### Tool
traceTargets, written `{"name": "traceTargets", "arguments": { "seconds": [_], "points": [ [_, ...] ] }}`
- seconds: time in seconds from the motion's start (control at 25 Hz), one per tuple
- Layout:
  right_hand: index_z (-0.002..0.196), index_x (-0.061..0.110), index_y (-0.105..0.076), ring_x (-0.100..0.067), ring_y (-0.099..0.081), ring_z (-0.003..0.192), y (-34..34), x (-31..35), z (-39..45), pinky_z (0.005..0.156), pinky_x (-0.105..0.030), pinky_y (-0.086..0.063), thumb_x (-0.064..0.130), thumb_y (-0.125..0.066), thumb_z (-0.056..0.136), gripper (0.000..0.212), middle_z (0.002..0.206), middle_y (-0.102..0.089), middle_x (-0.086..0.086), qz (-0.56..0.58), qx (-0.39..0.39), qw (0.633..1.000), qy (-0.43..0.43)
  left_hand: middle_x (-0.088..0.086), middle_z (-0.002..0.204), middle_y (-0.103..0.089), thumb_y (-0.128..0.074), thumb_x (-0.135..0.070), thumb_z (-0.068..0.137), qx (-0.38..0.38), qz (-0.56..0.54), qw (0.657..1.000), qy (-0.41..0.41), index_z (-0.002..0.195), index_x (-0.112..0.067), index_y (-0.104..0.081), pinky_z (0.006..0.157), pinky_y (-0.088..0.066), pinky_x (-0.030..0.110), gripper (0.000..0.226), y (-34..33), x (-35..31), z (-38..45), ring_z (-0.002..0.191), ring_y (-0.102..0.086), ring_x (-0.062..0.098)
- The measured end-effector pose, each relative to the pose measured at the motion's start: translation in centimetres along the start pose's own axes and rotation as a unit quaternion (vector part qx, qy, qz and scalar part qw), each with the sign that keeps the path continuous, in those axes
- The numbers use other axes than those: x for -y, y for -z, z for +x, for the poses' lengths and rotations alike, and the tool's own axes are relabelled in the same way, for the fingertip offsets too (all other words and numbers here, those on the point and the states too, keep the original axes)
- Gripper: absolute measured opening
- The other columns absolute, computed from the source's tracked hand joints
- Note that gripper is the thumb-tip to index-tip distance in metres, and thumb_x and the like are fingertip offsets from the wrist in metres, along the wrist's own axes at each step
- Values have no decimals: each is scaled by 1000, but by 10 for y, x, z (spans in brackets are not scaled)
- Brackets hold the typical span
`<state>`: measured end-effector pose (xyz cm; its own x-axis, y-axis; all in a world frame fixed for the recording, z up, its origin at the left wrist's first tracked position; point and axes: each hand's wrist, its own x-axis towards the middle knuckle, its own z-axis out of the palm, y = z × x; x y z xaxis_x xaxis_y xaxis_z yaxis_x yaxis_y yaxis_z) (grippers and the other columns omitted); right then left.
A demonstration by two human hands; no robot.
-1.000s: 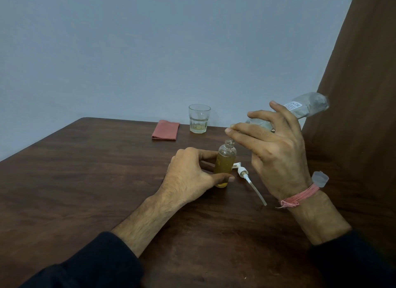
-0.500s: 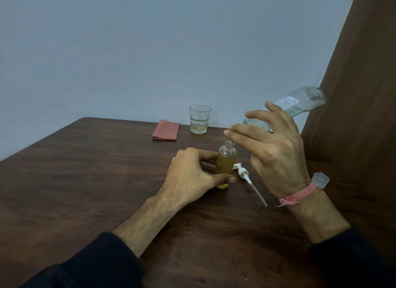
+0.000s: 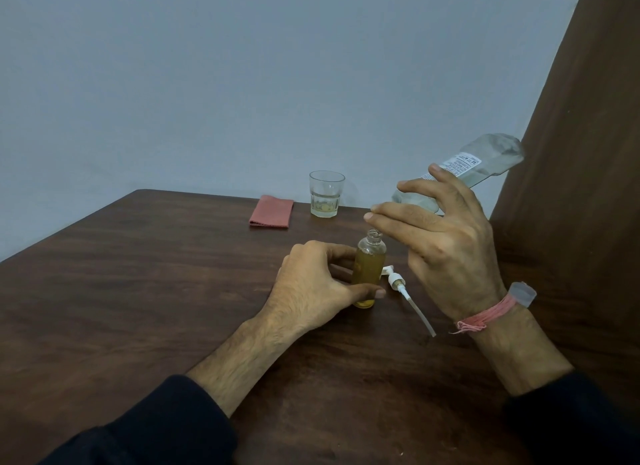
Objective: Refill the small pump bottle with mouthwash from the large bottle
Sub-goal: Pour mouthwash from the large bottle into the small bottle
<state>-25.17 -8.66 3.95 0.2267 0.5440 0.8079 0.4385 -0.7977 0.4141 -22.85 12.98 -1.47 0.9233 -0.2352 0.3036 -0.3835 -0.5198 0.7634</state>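
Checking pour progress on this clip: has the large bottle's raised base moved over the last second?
Yes. The large bottle, held in the right hand, has tipped further: its base has risen against the brown panel's edge, steepening toward the small bottle.

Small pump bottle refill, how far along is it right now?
Done: the pump head is off and lies on the table. In hand: the left hand steadies the small pump bottle, mostly full of amber liquid, while the right hand tilts the large bottle over its open neck. Left: finishing the pour and refitting the pump.
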Motion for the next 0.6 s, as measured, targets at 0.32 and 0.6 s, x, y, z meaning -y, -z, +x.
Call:
{"name": "traceTargets", "arguments": {
  "seconds": [0.32, 0.6],
  "points": [
    [122, 10, -84, -40, -70, 123, 2, -2, 2, 128, -56, -35, -12, -51, 92, 49, 122, -82, 0, -1, 2, 1000, 17, -23, 104, -85, -103, -63, 68, -2, 1, 1000, 8, 122, -37, -86, 100, -68, 36, 62, -1, -1, 0, 96, -79, -9],
    [122, 10, -84, -42, -71, 123, 2, -1, 1, 125, -60, -38, -12, -52, 91, 49, 123, -82, -1, -4, 6, 1000, 13, -24, 102, -85, -103, -63, 68, -4, -1, 1000, 8, 118, -40, -86, 100, -68, 37, 58, 0, -2, -1, 96, -79, -10]
  ]
}}
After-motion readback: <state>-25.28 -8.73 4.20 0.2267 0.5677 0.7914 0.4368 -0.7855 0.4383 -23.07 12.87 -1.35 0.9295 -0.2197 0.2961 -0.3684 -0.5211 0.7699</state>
